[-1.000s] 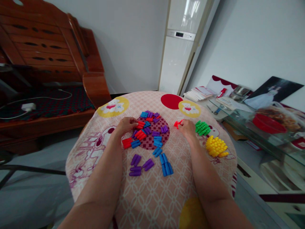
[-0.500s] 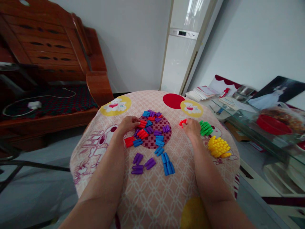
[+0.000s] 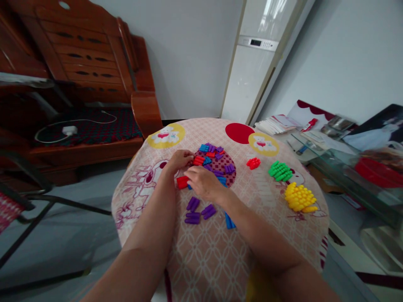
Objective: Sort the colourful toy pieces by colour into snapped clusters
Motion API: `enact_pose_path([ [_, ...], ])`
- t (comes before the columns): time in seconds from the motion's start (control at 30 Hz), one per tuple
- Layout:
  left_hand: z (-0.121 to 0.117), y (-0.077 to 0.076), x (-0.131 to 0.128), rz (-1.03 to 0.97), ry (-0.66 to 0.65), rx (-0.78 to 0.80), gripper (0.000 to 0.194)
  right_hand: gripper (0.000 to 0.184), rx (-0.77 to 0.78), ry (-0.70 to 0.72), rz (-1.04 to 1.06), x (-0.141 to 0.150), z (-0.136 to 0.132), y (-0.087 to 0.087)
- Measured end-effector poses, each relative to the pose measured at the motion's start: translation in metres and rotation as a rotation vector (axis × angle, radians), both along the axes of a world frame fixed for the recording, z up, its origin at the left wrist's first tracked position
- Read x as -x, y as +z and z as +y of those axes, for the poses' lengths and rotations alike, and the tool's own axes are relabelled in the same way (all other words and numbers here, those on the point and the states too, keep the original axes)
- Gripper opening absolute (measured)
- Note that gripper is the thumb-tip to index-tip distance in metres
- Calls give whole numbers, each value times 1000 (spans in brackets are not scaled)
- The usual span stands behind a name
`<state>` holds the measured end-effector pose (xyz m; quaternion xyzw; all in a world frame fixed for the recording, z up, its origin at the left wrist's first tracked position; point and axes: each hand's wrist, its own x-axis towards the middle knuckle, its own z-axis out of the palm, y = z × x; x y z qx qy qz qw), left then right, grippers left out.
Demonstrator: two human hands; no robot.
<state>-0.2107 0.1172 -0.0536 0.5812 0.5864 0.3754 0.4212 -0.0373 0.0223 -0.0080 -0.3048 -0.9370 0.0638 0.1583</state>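
Note:
Small ribbed plastic pieces in red, blue and purple lie scattered over the dark red circle of the tablecloth. My left hand is at the pile's left edge, fingers curled together beside a red piece; what is between the fingertips is hidden. My right hand reaches across the pile, its fingers bent down close to another red piece. It covers several pieces, and its grip is hidden. Nearer me lie purple pieces and a blue piece, partly behind my right forearm.
To the right sit a red cluster, a green cluster and a yellow cluster of pieces. A glass-topped table with papers and a red bowl stands beyond. A wooden bench is at the left.
My right hand has left the red cluster at the right and moved left over the pile. My left hand stays at the pile's left edge. The view has shifted left.

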Motion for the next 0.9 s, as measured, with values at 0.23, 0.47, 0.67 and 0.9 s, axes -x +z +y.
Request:
enact_pose_path([
  [0.23,0,2,3,-55,-2,34,22,15,-86,40,-149,30,-1,-17],
  [0.47,-2,4,2,-60,4,31,21,11,155,21,208,10,-4,-5],
  [0.67,-1,-1,3,-40,16,21,27,14,316,-323,750,-76,35,26],
  [0.9,2,0,0,-55,53,53,29,40,624,-606,1067,-149,67,17],
])
